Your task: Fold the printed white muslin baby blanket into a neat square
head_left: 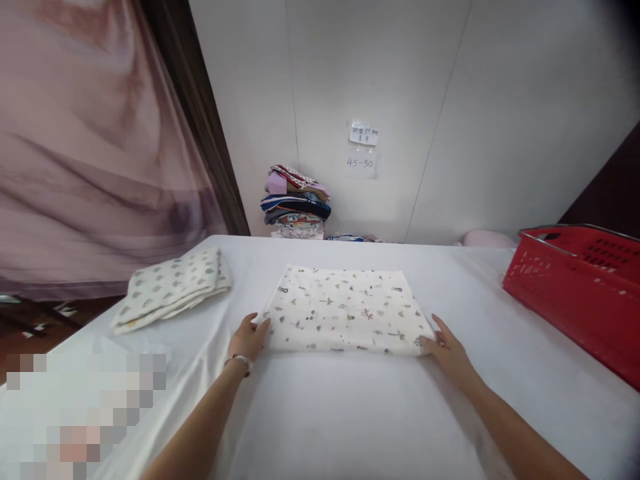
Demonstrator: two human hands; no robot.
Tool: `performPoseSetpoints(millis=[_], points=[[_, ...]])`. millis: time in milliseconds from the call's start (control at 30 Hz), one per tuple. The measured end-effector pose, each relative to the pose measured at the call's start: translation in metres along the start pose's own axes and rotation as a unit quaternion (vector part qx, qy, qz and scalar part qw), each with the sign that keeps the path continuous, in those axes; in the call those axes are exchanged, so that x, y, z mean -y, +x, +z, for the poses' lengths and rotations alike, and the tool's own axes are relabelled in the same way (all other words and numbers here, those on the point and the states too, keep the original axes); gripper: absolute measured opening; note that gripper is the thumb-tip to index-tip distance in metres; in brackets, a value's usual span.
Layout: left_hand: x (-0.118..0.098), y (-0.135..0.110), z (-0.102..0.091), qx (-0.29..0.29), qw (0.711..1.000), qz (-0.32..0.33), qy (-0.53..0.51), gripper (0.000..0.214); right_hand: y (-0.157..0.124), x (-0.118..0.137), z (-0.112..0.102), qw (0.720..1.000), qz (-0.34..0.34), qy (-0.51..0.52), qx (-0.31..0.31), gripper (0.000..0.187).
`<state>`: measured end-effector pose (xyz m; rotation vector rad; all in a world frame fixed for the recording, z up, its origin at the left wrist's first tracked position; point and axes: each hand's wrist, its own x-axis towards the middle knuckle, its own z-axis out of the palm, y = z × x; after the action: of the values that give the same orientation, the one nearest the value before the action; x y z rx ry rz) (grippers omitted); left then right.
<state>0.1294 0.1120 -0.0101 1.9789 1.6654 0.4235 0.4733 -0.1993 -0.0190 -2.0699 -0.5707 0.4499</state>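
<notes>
A white cloth (345, 310) with small printed plants and figures lies folded in a flat rectangle on the white-covered table. At its near left corner is my left hand (249, 340), a bracelet on the wrist, the fingers closed on the cloth's edge. My right hand (447, 350) grips the near right corner, thumb on top and the index finger stretched along the side. The cloth's near edge runs nearly straight between both hands. Further left rests another folded white cloth (175, 287) with a grey-green leaf-like print.
A red plastic basket (565, 293) with a metal handle stands on the right of the table (350, 413). Behind the table, folded textiles (297, 200) are stacked against the wall under paper signs (363, 150). A pinkish curtain (100, 147) hangs at the left.
</notes>
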Motion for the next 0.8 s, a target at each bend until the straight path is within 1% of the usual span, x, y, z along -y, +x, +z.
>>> performPoseSetpoints(millis=[67,133,233,300,400,467,533,567,600,667,733,800], points=[[-0.005,0.000,0.003,-0.002,0.999,0.010,0.042,0.057,-0.001,-0.003,0.001,1.000,0.006,-0.017,0.005,0.076],[-0.011,0.000,0.002,0.004,0.997,0.019,0.069,0.053,0.002,-0.002,-0.003,1.000,0.005,-0.017,0.006,0.074],[-0.020,-0.009,-0.003,0.009,0.998,0.025,0.054,0.045,0.007,0.000,-0.019,1.000,0.004,0.004,-0.010,0.072],[-0.021,-0.024,-0.006,0.009,0.998,0.038,0.044,0.041,0.006,-0.003,-0.032,1.000,-0.008,0.008,-0.022,0.071],[-0.010,-0.058,-0.004,0.029,0.995,0.063,0.069,0.041,-0.006,-0.020,-0.046,1.000,-0.002,0.001,-0.009,0.072],[0.003,-0.080,0.000,0.049,0.992,0.061,0.102,0.043,-0.016,-0.035,-0.049,1.000,0.012,-0.020,0.013,0.072],[0.014,-0.093,0.001,0.061,0.989,0.047,0.125,0.047,-0.023,-0.045,-0.052,0.997,0.014,-0.065,0.025,0.070],[0.018,-0.096,0.001,0.065,0.989,0.038,0.131,0.050,-0.024,-0.045,-0.052,0.995,0.010,-0.098,0.026,0.071],[0.019,-0.097,0.000,0.065,0.988,0.032,0.133,0.053,-0.024,-0.043,-0.053,0.990,-0.001,-0.138,0.020,0.071],[0.015,-0.094,-0.001,0.043,0.988,0.045,0.141,0.059,-0.023,-0.028,-0.051,0.973,-0.062,-0.221,-0.008,0.069],[0.001,-0.090,0.001,-0.005,0.982,0.106,0.156,0.060,-0.021,-0.005,-0.041,0.948,-0.165,-0.271,-0.041,0.061],[-0.019,-0.089,0.008,-0.049,0.964,0.197,0.174,0.060,-0.019,0.021,-0.024,0.923,-0.258,-0.283,-0.043,0.055]])
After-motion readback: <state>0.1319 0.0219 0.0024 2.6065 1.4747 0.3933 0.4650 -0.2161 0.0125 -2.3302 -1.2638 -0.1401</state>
